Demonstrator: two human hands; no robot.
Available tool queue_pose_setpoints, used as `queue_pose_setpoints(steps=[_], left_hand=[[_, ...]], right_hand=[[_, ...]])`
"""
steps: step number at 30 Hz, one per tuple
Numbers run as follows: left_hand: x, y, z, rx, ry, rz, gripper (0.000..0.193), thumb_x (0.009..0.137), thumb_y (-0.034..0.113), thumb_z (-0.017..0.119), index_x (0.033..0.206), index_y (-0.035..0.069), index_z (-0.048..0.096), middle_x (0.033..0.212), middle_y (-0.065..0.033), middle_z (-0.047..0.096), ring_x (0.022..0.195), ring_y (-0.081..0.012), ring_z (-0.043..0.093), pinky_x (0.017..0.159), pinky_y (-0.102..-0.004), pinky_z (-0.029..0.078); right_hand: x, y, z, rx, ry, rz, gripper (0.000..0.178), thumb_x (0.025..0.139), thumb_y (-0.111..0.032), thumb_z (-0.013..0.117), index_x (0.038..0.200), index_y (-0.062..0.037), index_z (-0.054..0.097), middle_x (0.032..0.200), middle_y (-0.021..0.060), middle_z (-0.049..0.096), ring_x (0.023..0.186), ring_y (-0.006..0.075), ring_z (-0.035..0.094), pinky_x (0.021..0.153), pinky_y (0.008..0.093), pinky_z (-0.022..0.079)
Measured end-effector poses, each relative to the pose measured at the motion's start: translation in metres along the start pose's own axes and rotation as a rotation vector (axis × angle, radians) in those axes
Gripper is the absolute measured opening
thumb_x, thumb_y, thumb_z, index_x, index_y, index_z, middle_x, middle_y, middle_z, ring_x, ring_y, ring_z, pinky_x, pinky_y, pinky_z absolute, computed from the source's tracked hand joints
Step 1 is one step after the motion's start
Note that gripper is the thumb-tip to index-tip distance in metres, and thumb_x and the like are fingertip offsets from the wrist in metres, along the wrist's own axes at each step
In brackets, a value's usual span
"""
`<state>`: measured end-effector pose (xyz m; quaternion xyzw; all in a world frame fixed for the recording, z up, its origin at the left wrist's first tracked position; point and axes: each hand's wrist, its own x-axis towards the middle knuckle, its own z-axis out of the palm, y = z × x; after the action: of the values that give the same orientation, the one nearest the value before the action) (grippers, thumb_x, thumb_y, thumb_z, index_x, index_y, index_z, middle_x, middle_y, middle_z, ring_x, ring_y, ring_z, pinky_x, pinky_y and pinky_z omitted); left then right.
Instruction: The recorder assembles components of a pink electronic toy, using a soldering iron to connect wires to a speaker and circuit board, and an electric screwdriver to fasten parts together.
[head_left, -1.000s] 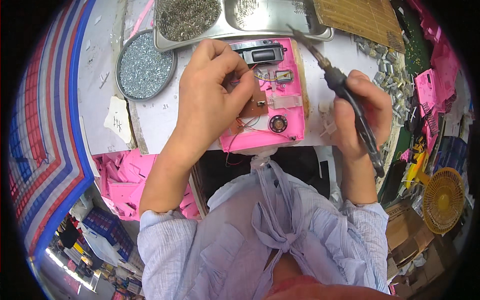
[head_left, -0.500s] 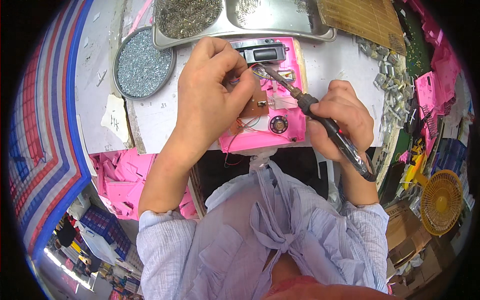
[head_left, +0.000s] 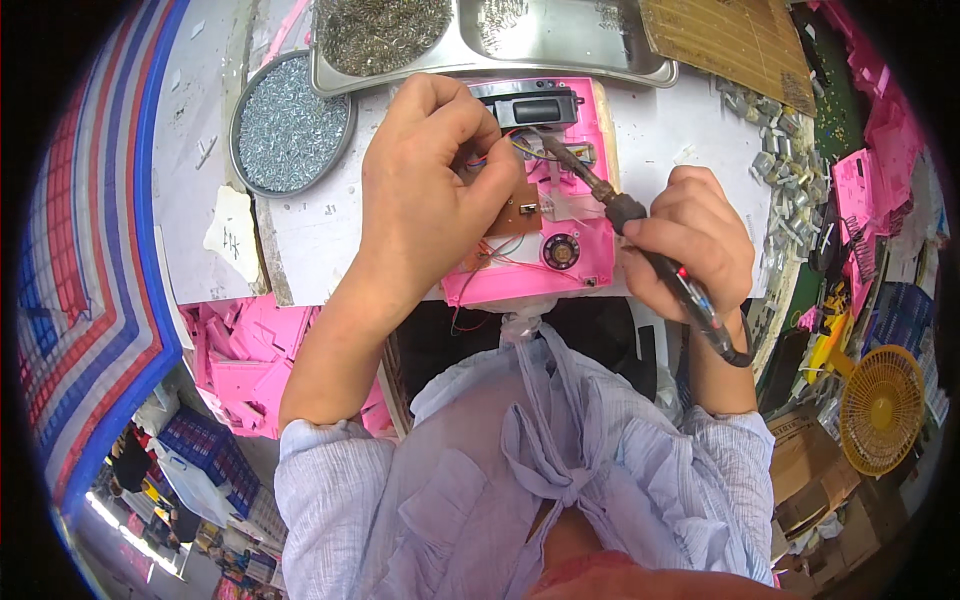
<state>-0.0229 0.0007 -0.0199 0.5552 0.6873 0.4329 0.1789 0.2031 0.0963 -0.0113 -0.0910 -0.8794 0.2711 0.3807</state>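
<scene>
My right hand grips a soldering iron with a dark handle, its tip pointing up and left near thin coloured wires. Thumb and fingers of my left hand are pinched together on these wires, though the fingers partly hide the grip. Under that hand lies a brown circuit board with a small switch. The board rests on an open pink plastic housing. Also in the housing are a small round speaker and, at its far end, a black rectangular part.
Beyond the housing stands a metal tray with small metal pieces. A round dish of silvery screws sits to the left. Small metal parts line the right edge, near a cardboard piece. Pink plastic pieces lie lower left.
The soldering iron's tip has shifted slightly to the right, along with my right hand. My left hand keeps its pinch at the wires; the whole view has moved very slightly.
</scene>
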Motion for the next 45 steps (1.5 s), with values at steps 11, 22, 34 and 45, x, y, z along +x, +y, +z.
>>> queue_pose_setpoints(steps=[11,22,34,45], left_hand=[[-0.001,0.004,0.001,-0.051,0.01,-0.035,0.009,0.08,0.0,0.073,0.08,-0.002,0.064,0.092,-0.0058,0.056,0.069,-0.0128,0.055,0.06,-0.027,0.045],[0.001,0.001,0.006,0.049,0.033,0.03,0.011,0.076,0.001,0.073,0.075,-0.001,0.062,0.092,-0.0087,0.058,0.068,-0.0181,0.06,0.06,-0.0307,0.05],[0.0,-0.001,0.01,0.051,0.078,0.044,0.012,0.073,0.001,0.073,0.076,-0.001,0.061,0.091,-0.01,0.058,0.068,-0.0218,0.062,0.061,-0.0343,0.052],[0.0,-0.002,0.013,0.064,0.096,0.068,0.012,0.073,0.001,0.073,0.075,-0.001,0.061,0.091,-0.0096,0.058,0.066,-0.0216,0.062,0.06,-0.0339,0.053]], right_hand=[[0.001,0.005,-0.003,0.101,0.009,0.038,0.032,0.063,0.002,0.074,0.095,-0.0023,0.069,0.06,0.0046,0.052,0.052,0.0231,0.048,0.058,0.0347,0.043],[0.006,0.008,0.003,0.089,0.003,0.046,0.031,0.063,0.002,0.073,0.093,-0.0023,0.071,0.061,0.0046,0.052,0.052,0.0233,0.05,0.058,0.0347,0.043],[0.007,0.011,0.0,0.079,-0.041,0.046,0.033,0.062,0.0,0.076,0.095,-0.0036,0.071,0.061,0.0047,0.053,0.053,0.0238,0.051,0.059,0.0345,0.044],[0.006,0.008,-0.002,0.083,-0.024,0.042,0.033,0.064,0.001,0.076,0.097,-0.0037,0.071,0.061,0.0048,0.053,0.053,0.0239,0.051,0.059,0.0347,0.044]])
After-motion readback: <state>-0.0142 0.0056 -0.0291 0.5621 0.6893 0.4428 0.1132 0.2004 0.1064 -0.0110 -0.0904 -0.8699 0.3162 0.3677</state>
